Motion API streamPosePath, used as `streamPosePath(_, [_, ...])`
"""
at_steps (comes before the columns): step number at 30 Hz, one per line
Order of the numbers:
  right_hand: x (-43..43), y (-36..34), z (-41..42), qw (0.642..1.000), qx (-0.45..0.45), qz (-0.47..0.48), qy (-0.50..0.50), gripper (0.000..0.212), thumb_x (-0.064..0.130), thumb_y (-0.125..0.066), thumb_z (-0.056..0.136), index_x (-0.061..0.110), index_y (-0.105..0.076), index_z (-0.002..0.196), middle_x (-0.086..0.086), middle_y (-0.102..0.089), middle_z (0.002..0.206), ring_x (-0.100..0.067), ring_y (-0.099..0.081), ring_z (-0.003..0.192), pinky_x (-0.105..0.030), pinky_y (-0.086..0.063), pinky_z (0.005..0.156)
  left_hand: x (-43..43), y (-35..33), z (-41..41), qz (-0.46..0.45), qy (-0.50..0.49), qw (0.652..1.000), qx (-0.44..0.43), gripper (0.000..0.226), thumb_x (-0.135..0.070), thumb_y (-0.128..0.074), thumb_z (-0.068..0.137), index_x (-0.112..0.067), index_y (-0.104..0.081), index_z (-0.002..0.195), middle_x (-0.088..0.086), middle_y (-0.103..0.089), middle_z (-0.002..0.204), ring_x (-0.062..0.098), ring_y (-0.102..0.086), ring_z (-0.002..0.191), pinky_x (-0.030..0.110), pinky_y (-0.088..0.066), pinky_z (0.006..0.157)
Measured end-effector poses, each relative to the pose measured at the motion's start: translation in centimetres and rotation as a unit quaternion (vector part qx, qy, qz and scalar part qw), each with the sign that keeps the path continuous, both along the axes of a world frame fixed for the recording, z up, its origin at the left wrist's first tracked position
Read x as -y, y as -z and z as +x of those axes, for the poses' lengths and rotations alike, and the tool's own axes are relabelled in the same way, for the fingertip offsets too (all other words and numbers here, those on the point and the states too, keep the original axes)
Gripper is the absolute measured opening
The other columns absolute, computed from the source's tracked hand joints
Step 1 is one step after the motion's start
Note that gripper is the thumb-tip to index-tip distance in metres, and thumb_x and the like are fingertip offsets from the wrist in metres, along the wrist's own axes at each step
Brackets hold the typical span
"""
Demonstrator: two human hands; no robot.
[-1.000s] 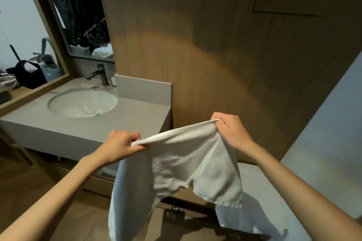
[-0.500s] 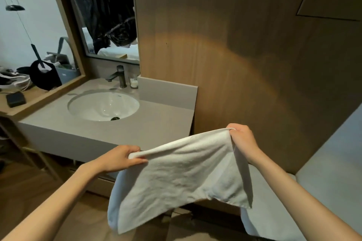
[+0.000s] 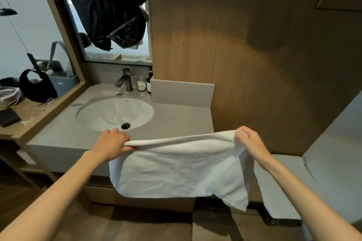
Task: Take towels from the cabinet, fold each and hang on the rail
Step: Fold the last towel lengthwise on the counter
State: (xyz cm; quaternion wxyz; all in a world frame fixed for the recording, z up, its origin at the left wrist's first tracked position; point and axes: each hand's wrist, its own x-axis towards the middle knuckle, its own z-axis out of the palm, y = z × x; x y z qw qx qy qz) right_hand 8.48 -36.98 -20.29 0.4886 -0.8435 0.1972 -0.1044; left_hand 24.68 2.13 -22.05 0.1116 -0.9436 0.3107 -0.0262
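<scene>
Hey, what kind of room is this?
Most likely a bathroom vanity area, possibly in a hotel room. A round white sink with a dark faucet sits in a grey counter, a framed mirror hangs above it, and a white towel is held up.

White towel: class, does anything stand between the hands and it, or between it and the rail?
Nothing does for the hands: the left hand and right hand each grip the top edge of the white towel, which hangs in front of the vanity counter. No rail shows in this view, so that path cannot be judged.
</scene>
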Motion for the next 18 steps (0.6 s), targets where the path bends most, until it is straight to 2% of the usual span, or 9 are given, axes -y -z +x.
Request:
streamPosePath(3, [-0.7, 0.8, 0.0, 0.994, -0.055, -0.060, -0.073, 0.023, 0.046, -0.077, 0.076, 0.027, -0.067, 0.081, 0.010, -0.067, 0.083, -0.007, -0.061, 0.081, -0.023, -0.045, 0.068, -1.3, 0.0, 2.2, 0.040, -0.019, 0.999, 0.016, 0.039, -0.063, -0.038, 0.092, -0.029, -0.057, 0.093, -0.007, -0.058, 0.097, 0.014, -0.053, 0.098, 0.029, -0.028, 0.084])
streamPosePath(5, [-0.7, 1.8, 0.2, 0.989, -0.065, -0.098, -0.092, 0.030, 0.054, -0.080, 0.066, 0.032, -0.068, 0.083, 0.012, -0.069, 0.086, -0.008, -0.063, 0.084, -0.022, -0.050, 0.069, -2.0, 0.0, 3.9, 0.001, -0.024, 0.999, -0.021, 0.033, -0.059, -0.045, 0.091, -0.028, -0.051, 0.081, -0.005, -0.060, 0.090, 0.016, -0.057, 0.096, 0.031, -0.026, 0.100])
streamPosePath(6, [-0.6, 2.3, 0.5, 0.986, -0.067, -0.120, -0.096, 0.035, 0.060, -0.077, 0.062, 0.034, -0.068, 0.084, 0.013, -0.068, 0.087, -0.008, -0.063, 0.085, -0.023, -0.051, 0.071, -2.3, 0.1, 4.6, -0.025, -0.026, 0.998, -0.048, 0.033, -0.056, -0.048, 0.091, -0.028, -0.045, 0.074, -0.003, -0.059, 0.082, 0.019, -0.057, 0.092, 0.031, -0.028, 0.104])
streamPosePath(7, [-0.4, 2.8, 0.8, 0.984, -0.065, -0.136, -0.099, 0.039, 0.067, -0.072, 0.059, 0.037, -0.067, 0.084, 0.013, -0.068, 0.087, -0.008, -0.063, 0.085, -0.025, -0.051, 0.072, -2.5, 0.3, 5.2, -0.051, -0.025, 0.996, -0.071, 0.037, -0.055, -0.051, 0.091, -0.028, -0.038, 0.069, -0.004, -0.054, 0.073, 0.022, -0.056, 0.084, 0.031, -0.034, 0.099])
streamPosePath(8, [-0.1, 3.4, 1.4, 0.982, -0.063, -0.150, -0.096, 0.040, 0.071, -0.067, 0.060, 0.038, -0.066, 0.083, 0.013, -0.067, 0.086, -0.009, -0.062, 0.085, -0.028, -0.051, 0.074, -2.5, 0.4, 5.8, -0.080, -0.021, 0.993, -0.086, 0.041, -0.054, -0.054, 0.089, -0.028, -0.033, 0.066, -0.006, -0.048, 0.066, 0.023, -0.052, 0.074, 0.031, -0.040, 0.085])
streamPosePath(9, [0.2, 4.0, 2.0, 0.981, -0.060, -0.160, -0.088, 0.038, 0.071, -0.064, 0.064, 0.037, -0.066, 0.081, 0.013, -0.067, 0.085, -0.009, -0.061, 0.085, -0.031, -0.050, 0.077, -2.6, 0.7, 6.4, -0.109, -0.019, 0.990, -0.092, 0.044, -0.055, -0.056, 0.087, -0.028, -0.029, 0.066, -0.008, -0.045, 0.062, 0.021, -0.048, 0.067, 0.030, -0.039, 0.068])
streamPosePath(11, [0.6, 5.2, 3.6, 0.984, -0.045, -0.160, -0.058, 0.028, 0.063, -0.061, 0.077, 0.036, -0.064, 0.079, 0.012, -0.065, 0.083, -0.010, -0.058, 0.085, -0.039, -0.049, 0.083, -2.5, 1.2, 7.8, -0.148, -0.028, 0.985, -0.084, 0.043, -0.056, -0.057, 0.086, -0.028, -0.028, 0.069, -0.009, -0.044, 0.060, 0.019, -0.045, 0.060, 0.030, -0.028, 0.054])
streamPosePath(14, [1.0, 6.7, 6.9, 0.986, -0.029, -0.163, -0.017, 0.015, 0.048, -0.058, 0.091, 0.034, -0.058, 0.084, 0.010, -0.062, 0.087, -0.012, -0.056, 0.087, -0.046, -0.046, 0.090, -1.8, 2.5, 10.5, -0.196, -0.068, 0.976, -0.071, 0.034, -0.050, -0.053, 0.092, -0.020, -0.037, 0.083, -0.004, -0.048, 0.065, 0.021, -0.047, 0.059, 0.033, -0.032, 0.052])
streamPosePath(18, [1.8, 8.2, 12.7, 0.983, -0.041, -0.180, 0.024, 0.007, 0.036, -0.055, 0.096, 0.030, -0.053, 0.098, 0.007, -0.059, 0.096, -0.017, -0.056, 0.094, -0.047, -0.045, 0.095, 0.2, 4.2, 15.2, -0.226, -0.107, 0.968, -0.035, 0.025, -0.040, -0.049, 0.096, -0.017, -0.043, 0.094, 0.002, -0.057, 0.075, 0.024, -0.054, 0.066, 0.039, -0.048, 0.064])
